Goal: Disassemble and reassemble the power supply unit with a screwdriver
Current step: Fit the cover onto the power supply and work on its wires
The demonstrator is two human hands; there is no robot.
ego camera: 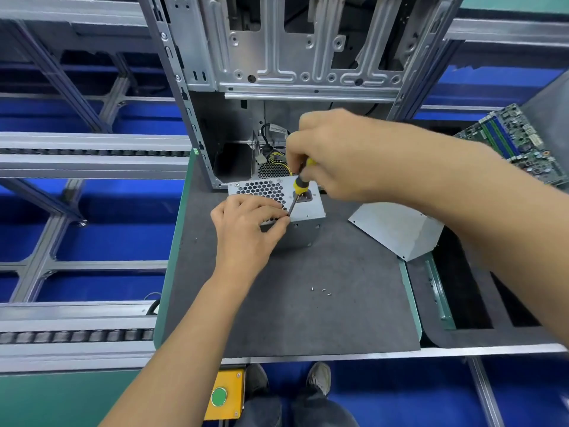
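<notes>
From the head camera I see the power supply unit [303, 208] sitting on the grey mat [308, 303], just in front of the open computer case [277, 72] that stands at the far side. My right hand [335, 155] is wrapped around the yellow-and-black handle of the screwdriver [298, 188], which slants down and to the left across the unit's perforated face. My left hand [249, 226] rests on the near left part of the unit, its fingertips pinched around the screwdriver's tip; whether a screw sits between them I cannot tell. Inside the case's lower bay I can make out a bundle of black and yellow cables [275, 149] and a round mesh grille; the rest of the bay is dark. To the right of the unit a bent metal cover plate [397, 229] lies on the mat, apart from it. Three small screws [321, 290] lie loose on the near part of the mat. A green motherboard [517, 140] rests at the far right.
</notes>
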